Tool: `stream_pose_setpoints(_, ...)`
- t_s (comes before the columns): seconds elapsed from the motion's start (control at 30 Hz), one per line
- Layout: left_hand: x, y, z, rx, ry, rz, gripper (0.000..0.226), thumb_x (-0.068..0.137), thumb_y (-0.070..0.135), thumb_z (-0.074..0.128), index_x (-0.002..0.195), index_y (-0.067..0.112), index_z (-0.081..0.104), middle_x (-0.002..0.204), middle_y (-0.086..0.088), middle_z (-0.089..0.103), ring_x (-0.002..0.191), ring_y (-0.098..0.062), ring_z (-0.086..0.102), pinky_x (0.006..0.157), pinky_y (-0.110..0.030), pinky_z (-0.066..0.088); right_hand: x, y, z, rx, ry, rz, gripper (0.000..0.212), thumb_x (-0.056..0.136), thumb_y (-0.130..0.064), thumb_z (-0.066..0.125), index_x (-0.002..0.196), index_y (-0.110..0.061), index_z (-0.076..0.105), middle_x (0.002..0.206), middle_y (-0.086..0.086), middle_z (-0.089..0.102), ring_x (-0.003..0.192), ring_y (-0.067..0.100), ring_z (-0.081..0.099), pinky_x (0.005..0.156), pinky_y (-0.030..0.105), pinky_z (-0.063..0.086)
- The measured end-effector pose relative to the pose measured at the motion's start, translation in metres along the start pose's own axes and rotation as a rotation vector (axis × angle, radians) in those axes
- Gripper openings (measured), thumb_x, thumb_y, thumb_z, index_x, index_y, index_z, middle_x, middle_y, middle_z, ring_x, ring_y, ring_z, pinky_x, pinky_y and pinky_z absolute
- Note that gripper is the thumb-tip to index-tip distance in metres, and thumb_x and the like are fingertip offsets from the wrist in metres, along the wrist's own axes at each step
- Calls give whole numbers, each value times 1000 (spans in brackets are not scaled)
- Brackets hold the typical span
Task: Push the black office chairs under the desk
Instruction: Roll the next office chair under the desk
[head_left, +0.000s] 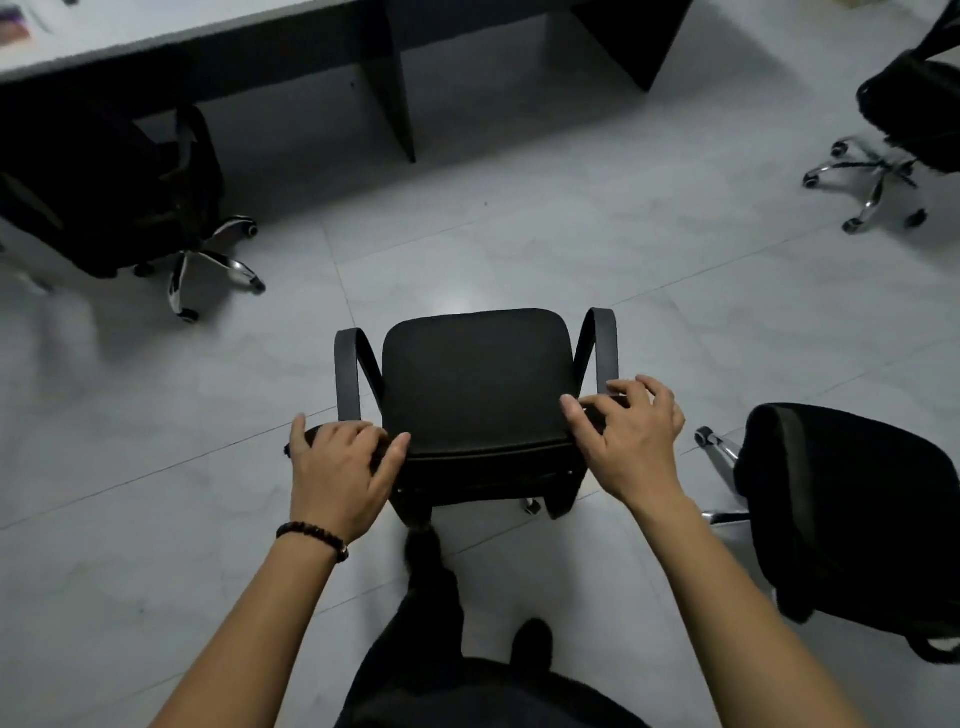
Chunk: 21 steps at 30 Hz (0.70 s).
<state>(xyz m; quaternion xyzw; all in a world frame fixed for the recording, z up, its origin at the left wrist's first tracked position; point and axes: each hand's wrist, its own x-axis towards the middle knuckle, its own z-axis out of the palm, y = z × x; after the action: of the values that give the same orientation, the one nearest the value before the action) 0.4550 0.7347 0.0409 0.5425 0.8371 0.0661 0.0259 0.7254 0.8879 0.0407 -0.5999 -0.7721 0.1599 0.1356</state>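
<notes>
Four black office chairs show in the head view. You stand behind the middle chair (478, 379), which is well apart from the desk (156, 31) at the far side. Your left hand (337, 467) grips the left corner of its backrest. Your right hand (631, 436) lies over the right corner with fingers spread, and its grip I cannot tell. I judge the push is only beginning, so next roll it straight toward the far side.

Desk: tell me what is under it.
Under the desk, dark upright panels split open bays with bare floor. At the left, a black chair stands at its edge; shadow there hides how far in it reaches.
</notes>
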Motion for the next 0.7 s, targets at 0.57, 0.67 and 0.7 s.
stream_pose_setpoints(0.57, 152, -116, -12, 94, 152, -126, 48, 92, 42, 34, 57, 17, 58, 57, 0, 55, 62, -24, 50, 69, -38, 28, 146, -163, 78, -182, -130, -189, 58, 93, -62, 22, 91, -35, 73, 98, -13, 65, 109, 18, 52, 108, 47, 18)
stream_pose_setpoints(0.67, 185, -150, -13, 96, 176, -173, 48, 93, 39, 34, 60, 16, 59, 58, -1, 57, 63, -26, 50, 69, -38, 27, 184, -190, 87, -157, -255, -339, 61, 88, -76, 23, 112, -39, 66, 112, -10, 58, 119, 15, 44, 111, 45, 15)
stream_pose_setpoints(0.7, 196, -159, -14, 100, 189, -183, 48, 93, 39, 34, 60, 16, 59, 58, -2, 56, 62, -26, 50, 69, -38, 26, 197, -201, 89, -161, -285, -373, 65, 86, -80, 22, 116, -40, 64, 114, -11, 56, 121, 15, 41, 112, 45, 14)
